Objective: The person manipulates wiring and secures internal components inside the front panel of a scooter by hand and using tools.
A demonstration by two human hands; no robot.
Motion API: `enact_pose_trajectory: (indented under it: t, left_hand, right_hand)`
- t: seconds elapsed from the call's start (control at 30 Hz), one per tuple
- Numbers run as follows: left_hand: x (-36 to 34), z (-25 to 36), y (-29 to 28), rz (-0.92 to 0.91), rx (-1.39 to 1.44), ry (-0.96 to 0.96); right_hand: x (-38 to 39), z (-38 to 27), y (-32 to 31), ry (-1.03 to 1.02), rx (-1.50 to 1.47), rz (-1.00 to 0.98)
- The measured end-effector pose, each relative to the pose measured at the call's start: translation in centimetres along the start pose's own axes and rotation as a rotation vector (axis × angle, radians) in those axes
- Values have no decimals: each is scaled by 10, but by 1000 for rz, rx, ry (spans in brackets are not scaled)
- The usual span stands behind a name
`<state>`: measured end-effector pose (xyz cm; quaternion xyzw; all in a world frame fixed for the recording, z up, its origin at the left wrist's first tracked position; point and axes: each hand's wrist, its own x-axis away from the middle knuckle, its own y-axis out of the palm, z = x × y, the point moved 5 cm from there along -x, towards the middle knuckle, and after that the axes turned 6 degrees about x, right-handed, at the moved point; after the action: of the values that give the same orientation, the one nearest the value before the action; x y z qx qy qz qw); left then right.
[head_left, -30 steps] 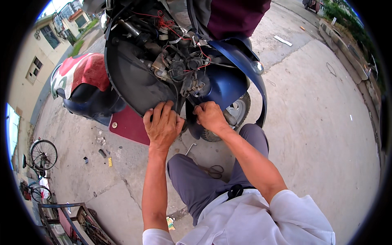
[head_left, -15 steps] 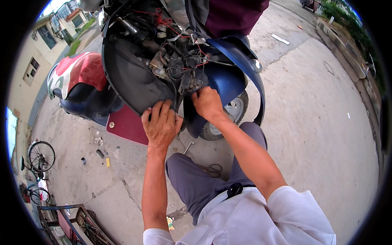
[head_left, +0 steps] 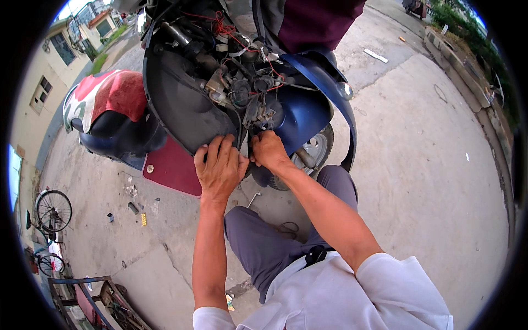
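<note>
A scooter's front stands before me with its dark grey inner panel exposed. My left hand grips this panel's lower edge, fingers curled over it and thumb toward the middle. Beside it, my right hand is closed, with bent fingers tucked into the gap between the panel and the blue front fender. What those fingertips hold, if anything, is hidden. Just above them sits a greyish metal part. Red wires and black cables run through the opened front. A curved blue trim piece arches at the right.
The front wheel shows below the fender. A wrench lies on the concrete between my legs. The seat with a red and white cover and a maroon floor mat are at left. Bicycle wheels and a metal frame stand farther left.
My right hand has slid down and a little left, from the metal part into the gap beside the panel. The panel's upper part has shifted slightly right; my left hand keeps its grip.
</note>
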<state>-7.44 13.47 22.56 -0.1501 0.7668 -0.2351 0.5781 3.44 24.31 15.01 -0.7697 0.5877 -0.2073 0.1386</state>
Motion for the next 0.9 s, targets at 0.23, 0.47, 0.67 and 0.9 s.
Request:
enact_pose_trajectory:
  t: [0.23, 0.47, 0.67, 0.9]
  left_hand:
    - [-5, 3, 0, -1, 15, 3]
    - [-3, 2, -1, 6, -11, 3]
    - [-8, 6, -2, -4, -8, 5]
    - [-9, 7, -3, 1, -12, 15]
  right_hand:
    - [-26, 17, 34, -128, 406, -48]
    - [-50, 29, 79, 38, -86, -99]
    - [-61, 36, 79, -67, -20, -137]
    - [6, 25, 7, -118, -12, 88]
